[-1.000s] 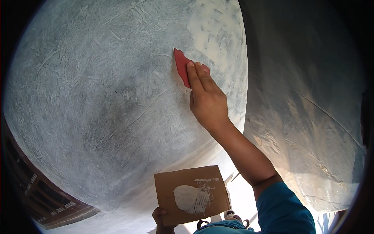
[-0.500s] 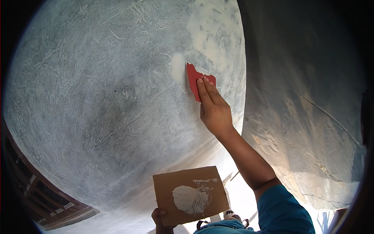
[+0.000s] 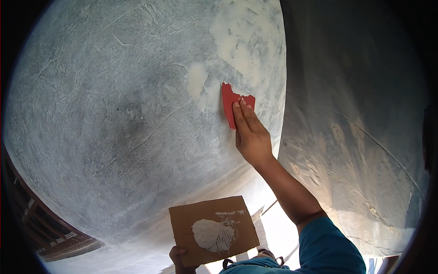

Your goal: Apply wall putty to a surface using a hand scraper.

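Observation:
My right hand (image 3: 252, 137) holds a red spreader (image 3: 229, 101) with its fingers laid flat along it, against the grey wall (image 3: 137, 114). White filler (image 3: 238, 90) sits along the spreader's upper edge. Pale filler patches (image 3: 242, 39) coat the wall above and to the right of the blade, and a smaller white patch (image 3: 197, 80) lies to its left. Low in front of me, my left hand (image 3: 179, 256) grips the lower left corner of a brown cardboard piece (image 3: 182, 223). A heap of white filler (image 3: 207, 234) with scraped streaks rests on the cardboard.
The wall's right edge meets a darker, stained grey surface (image 3: 346, 137) with a long thin line across it. At the lower left is a dark brown wooden frame with slats (image 3: 45, 223). Bright light falls on the ground below.
My right hand and the spreader have moved slightly down along the wall. The view has shifted a little, so the wall patches and the cardboard appear farther left.

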`<action>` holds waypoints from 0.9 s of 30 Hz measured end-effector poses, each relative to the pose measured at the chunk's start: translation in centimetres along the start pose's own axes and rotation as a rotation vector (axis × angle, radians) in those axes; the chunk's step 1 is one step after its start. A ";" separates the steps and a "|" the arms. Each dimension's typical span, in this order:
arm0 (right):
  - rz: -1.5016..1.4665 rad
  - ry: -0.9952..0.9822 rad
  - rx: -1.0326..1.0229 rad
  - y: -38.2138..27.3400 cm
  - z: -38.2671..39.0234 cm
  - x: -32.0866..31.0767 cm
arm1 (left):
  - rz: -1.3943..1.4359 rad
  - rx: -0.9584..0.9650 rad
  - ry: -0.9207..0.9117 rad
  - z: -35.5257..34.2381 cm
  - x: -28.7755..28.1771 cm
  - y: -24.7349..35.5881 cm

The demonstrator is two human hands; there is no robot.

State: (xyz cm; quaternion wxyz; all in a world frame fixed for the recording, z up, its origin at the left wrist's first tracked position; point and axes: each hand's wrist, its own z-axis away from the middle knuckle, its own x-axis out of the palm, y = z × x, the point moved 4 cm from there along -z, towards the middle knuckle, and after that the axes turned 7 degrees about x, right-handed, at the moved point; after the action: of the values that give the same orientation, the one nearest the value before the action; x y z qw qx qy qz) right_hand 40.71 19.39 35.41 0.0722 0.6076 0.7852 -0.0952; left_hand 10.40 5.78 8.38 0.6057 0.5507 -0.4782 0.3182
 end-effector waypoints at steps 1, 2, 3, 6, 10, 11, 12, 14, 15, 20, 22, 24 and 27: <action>0.022 -0.052 -0.048 -1.0 2.2 1.3 | 0.048 0.001 -0.027 -0.2 -1.3 -0.2; -0.007 -0.122 -0.080 -1.9 4.3 1.5 | 0.095 0.003 -0.056 -0.4 -1.8 -0.5; -0.046 -0.160 -0.116 -2.5 5.9 0.6 | 0.103 0.013 -0.053 -0.5 -0.8 -1.2; -0.512 -0.413 0.023 -1.4 8.9 -3.1 | 0.055 0.077 0.000 -0.5 1.4 -3.0; -0.938 -0.487 0.903 4.7 15.0 -5.8 | 0.087 0.072 0.072 -0.1 -3.6 -5.6; -1.189 -0.363 1.014 6.0 16.3 -6.5 | 0.100 0.049 0.132 -0.4 -4.9 -6.9; -1.305 -0.312 1.183 7.4 18.2 -7.0 | 0.110 0.062 0.119 -0.8 -5.5 -8.0; -1.569 -0.258 1.510 9.2 20.8 -7.5 | 0.496 -0.175 -0.141 -0.9 -5.0 -10.6; -1.596 -0.282 1.491 9.6 20.8 -8.0 | 0.490 -0.145 -0.153 -0.6 -4.9 -11.4; -1.808 -0.481 1.709 11.8 22.4 -8.3 | 0.116 0.108 0.066 -1.8 -5.5 -14.4; -1.838 -0.520 1.712 12.6 22.6 -8.3 | 0.080 0.152 0.065 -2.0 -4.0 -15.4; -1.835 -0.541 1.692 13.1 21.9 -8.1 | 0.044 0.197 0.067 -2.1 -2.0 -16.0; -1.823 -0.568 1.668 13.5 21.6 -7.6 | -0.012 0.258 0.076 -2.0 0.7 -16.3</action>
State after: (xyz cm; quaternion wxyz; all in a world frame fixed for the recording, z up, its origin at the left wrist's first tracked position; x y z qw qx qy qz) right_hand 55.69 10.37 15.32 -0.2573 -0.3324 0.5761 -0.7010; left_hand 26.01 4.51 3.28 0.5496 0.6144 -0.4066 0.3939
